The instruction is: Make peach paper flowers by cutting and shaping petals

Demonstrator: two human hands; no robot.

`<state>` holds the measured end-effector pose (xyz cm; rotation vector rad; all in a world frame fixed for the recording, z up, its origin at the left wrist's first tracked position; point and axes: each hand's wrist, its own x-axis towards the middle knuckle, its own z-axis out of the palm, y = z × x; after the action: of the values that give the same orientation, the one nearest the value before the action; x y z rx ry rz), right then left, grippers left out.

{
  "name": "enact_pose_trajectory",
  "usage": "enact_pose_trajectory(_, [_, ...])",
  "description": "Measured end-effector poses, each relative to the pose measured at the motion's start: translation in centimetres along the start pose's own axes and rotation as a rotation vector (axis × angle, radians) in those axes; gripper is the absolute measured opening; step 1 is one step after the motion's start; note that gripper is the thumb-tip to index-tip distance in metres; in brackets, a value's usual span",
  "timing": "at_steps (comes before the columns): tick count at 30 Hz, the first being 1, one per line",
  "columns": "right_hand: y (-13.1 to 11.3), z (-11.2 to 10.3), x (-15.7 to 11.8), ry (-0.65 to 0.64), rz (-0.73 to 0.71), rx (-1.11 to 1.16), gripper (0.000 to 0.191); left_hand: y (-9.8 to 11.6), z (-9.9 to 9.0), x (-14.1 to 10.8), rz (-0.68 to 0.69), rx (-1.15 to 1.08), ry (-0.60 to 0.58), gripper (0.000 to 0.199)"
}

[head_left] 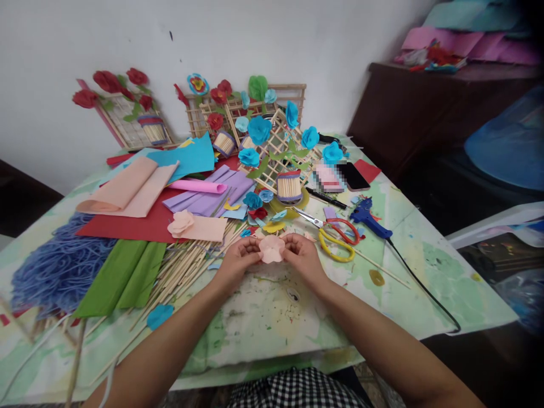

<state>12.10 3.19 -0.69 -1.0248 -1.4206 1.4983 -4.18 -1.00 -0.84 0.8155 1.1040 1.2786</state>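
Between my two hands is a pale peach paper flower (272,250) with a wavy, petal-like edge. My left hand (243,255) pinches its left edge between thumb and fingers. On the opposite edge, my right hand (302,253) grips it in the same way. Both hands hold it just above the table's near middle. A second peach paper flower (181,224) lies to the left on a peach paper strip (208,228). Scissors (340,238) with red and yellow handles lie right of my right hand, and a blue glue gun (369,217) lies beyond them.
Wooden lattices with paper flowers lean at the back, one lattice (278,150) carrying blue blooms. Left are blue yarn (59,263), green paper (123,277), thin sticks (187,260) and peach sheets (127,190). A black cord (419,283) runs along the right. A phone (352,176) lies farther back.
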Motion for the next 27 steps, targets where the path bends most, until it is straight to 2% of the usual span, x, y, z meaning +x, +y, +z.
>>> enact_pose_trajectory(8, [-0.1,0.1,0.0,-0.036,0.003,-0.001,0.013,0.5,-0.1,0.0,-0.077,-0.182,-0.009,0.016])
enact_pose_trajectory(11, [-0.1,0.1,-0.1,-0.045,0.015,0.006,0.013,0.4,0.1,-0.1,-0.091,-0.149,-0.003,0.019])
enact_pose_trajectory(19, [0.2,0.3,-0.3,-0.081,-0.013,-0.053,0.011,0.0,0.6,-0.4,-0.122,-0.059,-0.085,0.023])
enact_pose_trajectory(27, [0.0,0.4,-0.6,-0.123,-0.034,-0.044,0.010,-0.5,0.5,-0.4,-0.121,0.038,-0.063,0.023])
